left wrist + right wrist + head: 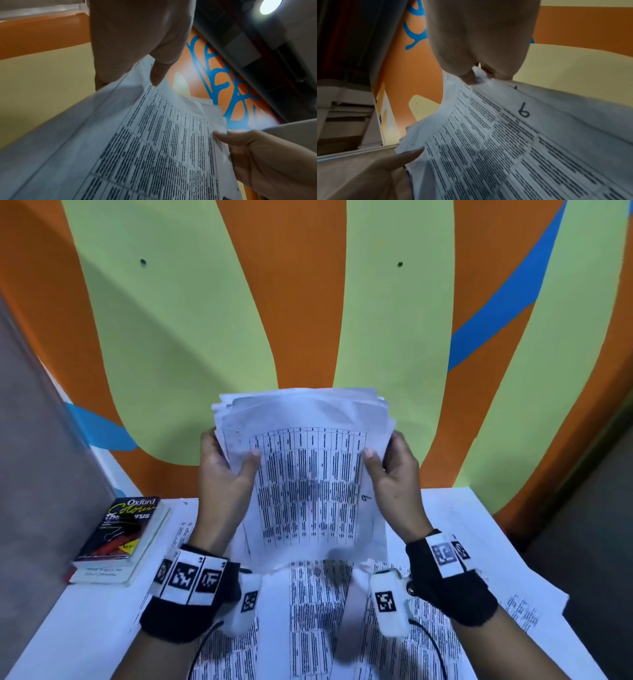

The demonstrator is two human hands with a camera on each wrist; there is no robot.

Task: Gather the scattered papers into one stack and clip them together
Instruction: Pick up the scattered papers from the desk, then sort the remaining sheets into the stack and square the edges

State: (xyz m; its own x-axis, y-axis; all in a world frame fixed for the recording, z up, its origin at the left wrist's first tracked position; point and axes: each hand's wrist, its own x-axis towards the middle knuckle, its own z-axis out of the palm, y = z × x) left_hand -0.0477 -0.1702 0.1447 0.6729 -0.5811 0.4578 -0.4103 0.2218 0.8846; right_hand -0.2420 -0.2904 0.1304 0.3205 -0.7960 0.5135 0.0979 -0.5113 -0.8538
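I hold a stack of printed papers (305, 467) upright above the table, its sheets fanned unevenly at the top edge. My left hand (227, 470) grips the stack's left edge, thumb on the front sheet. My right hand (390, 470) grips the right edge the same way. The front sheet carries a table of text and a handwritten number. The left wrist view shows the papers (154, 142) with my left hand (137, 44) above and my right hand (257, 151) at the far edge. In the right wrist view my right hand (481, 47) pinches the papers (505, 142). No clip is visible.
More printed sheets (315, 611) lie spread over the white table (78, 628) under my wrists and to the right (513, 594). Two books (120, 535), the top one an Oxford thesaurus, are stacked at the table's left. An orange, green and blue wall (308, 302) rises behind.
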